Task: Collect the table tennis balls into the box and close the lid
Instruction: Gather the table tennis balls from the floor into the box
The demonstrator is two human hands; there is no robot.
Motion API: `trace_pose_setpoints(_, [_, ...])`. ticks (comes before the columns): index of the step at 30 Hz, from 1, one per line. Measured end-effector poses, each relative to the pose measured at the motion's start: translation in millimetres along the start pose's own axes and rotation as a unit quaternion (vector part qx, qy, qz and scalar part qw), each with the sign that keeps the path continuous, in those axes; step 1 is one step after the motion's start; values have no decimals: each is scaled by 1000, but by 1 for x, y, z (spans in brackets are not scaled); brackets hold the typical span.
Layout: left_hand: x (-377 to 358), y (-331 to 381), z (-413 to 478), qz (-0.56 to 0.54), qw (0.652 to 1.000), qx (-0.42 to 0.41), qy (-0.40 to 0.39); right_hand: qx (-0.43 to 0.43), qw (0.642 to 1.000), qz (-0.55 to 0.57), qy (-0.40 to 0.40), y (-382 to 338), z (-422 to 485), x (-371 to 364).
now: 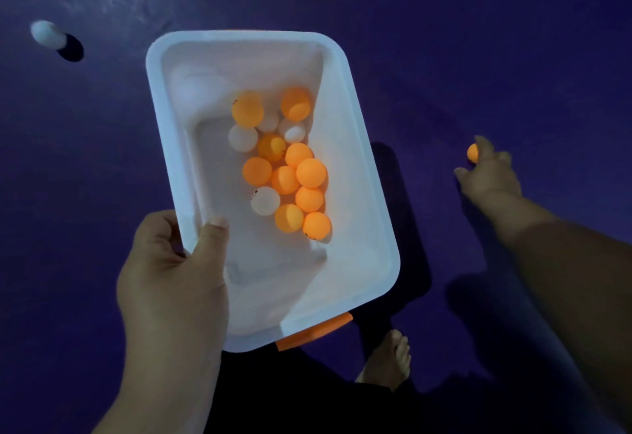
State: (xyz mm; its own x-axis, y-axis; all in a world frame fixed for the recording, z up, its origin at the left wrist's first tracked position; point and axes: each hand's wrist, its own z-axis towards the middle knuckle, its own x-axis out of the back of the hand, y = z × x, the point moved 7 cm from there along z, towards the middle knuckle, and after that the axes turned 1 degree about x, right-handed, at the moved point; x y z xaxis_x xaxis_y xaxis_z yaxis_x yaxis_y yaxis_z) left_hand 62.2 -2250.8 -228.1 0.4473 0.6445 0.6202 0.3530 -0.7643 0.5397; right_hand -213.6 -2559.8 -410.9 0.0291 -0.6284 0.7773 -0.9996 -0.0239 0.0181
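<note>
Head view, the only 1:

- Left hand [171,279] grips the box [239,38] at its near-left rim, thumb over the edge and inside. The box is held off the floor [478,40], lid off; no lid in frame. Orange latch [314,331] on the near end.
- Balls in box [284,167]: about 10 orange plus a few white, bunched against the right wall, so the box looks tipped that way.
- Right hand [489,177] is stretched low and well right of the box, fingers spread. An orange ball [473,152] sits at the fingertips. The thumb looks clear of it, so I read the hand as open, no pinch yet. Can't tell if the index finger touches it.
- A white ball [44,33] is far left on the floor, blurred; can't tell if it's rolling.
- Bare foot [390,358] below the box.

Step in hand, my read: pick up the orange ball. To do it well:
1. Close thumb and 2 fingers around it from above. A side poke may send it rolling.
2. Keep the box level during the reach; a 1-handed corner grip plus a lean could spill the load.
3. Bring the ball over the rim and drop it low, so it doesn't bounce out.

Then get the white ball and find the lid.
</note>
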Motion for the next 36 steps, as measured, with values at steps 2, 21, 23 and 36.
trace_pose_setpoints(2, [1,-2,0,0,1000,3,7,6,1000,0,13,-2,1,-1])
trace_pose_setpoints(21, [44,-12,27,-84,994,65,20,439,828,346,58,-209,-235,72])
trace_pose_setpoints(23, [51,-16,35,-104,991,76,28,469,815,340,8,-236,-250,62])
trace_pose_setpoints(36, [126,-28,114,-243,932,233,136,497,812,294,-81,-449,-268,39])
